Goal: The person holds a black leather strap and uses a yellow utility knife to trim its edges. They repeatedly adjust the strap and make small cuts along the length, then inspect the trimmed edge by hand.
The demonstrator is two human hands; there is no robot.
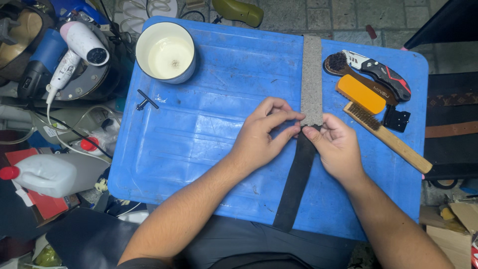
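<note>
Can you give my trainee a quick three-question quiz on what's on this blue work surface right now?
1. True or false: both hands meet where the grey strip joins the black strip.
2. What lies nearest the right hand: A) white bowl, B) wire brush, C) hair dryer?
3. What small dark tool lies below the bowl on the blue tray?

Key
1. True; the left hand pinches there too.
2. B
3. A T-shaped key.
</note>
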